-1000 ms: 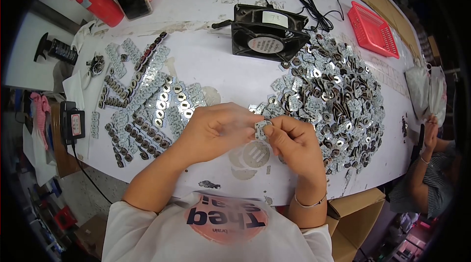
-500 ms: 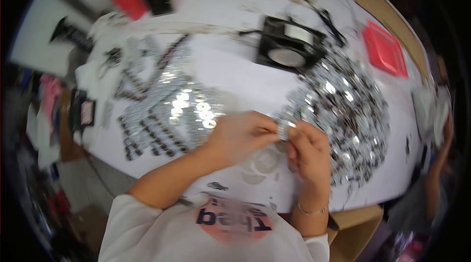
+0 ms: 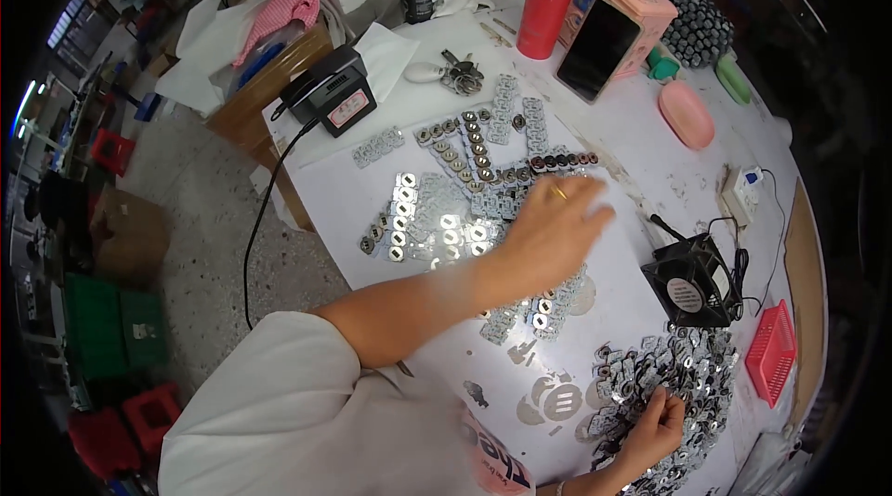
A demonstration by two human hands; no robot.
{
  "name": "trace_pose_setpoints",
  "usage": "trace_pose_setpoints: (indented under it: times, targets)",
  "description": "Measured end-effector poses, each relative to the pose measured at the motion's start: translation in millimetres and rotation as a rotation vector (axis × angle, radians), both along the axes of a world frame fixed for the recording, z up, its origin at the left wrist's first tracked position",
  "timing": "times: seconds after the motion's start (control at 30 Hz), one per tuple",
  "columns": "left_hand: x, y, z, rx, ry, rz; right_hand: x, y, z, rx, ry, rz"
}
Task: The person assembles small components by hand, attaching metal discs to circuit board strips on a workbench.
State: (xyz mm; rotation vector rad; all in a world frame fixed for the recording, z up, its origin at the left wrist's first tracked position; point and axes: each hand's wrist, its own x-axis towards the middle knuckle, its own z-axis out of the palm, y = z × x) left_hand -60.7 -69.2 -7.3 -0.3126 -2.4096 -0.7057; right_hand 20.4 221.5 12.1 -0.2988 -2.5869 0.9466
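Note:
My left hand (image 3: 548, 231) reaches over rows of small round metal pieces (image 3: 400, 217) set in strips on the white table. Its fingers are stretched out and slightly apart, a ring on one of them, and nothing shows between them; the palm hides part of the rows. Dark round pieces (image 3: 562, 162) lie just beyond the fingertips. At the lower right, my right hand (image 3: 650, 431) is at a heap of loose silvery metal parts (image 3: 692, 371). Its thumb and fingers are pinched together at the heap, and what they hold is too small to make out.
A black fan (image 3: 688, 287) stands behind the heap, a red basket (image 3: 771, 352) to its right. At the back are a red bottle (image 3: 548, 4), a leaning phone (image 3: 597, 50) and a pink dish (image 3: 686, 115). A black corded device (image 3: 334, 92) sits at the left corner.
My hands were together over the table with a small shiny part between them; now they are apart, left over the rows and right at the heap. The view has swung left.

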Motion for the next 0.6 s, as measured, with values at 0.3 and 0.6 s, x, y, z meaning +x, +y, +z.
trace_pose_setpoints:
  times: [0.3,0.6]
  targets:
    - [-19,-35,-20,-0.127,-0.256,0.415,25,10,29,0.199,-0.146,0.069]
    - [-19,-32,-14,0.044,0.184,0.421,-36,-79,1,0.071,0.016,0.653]
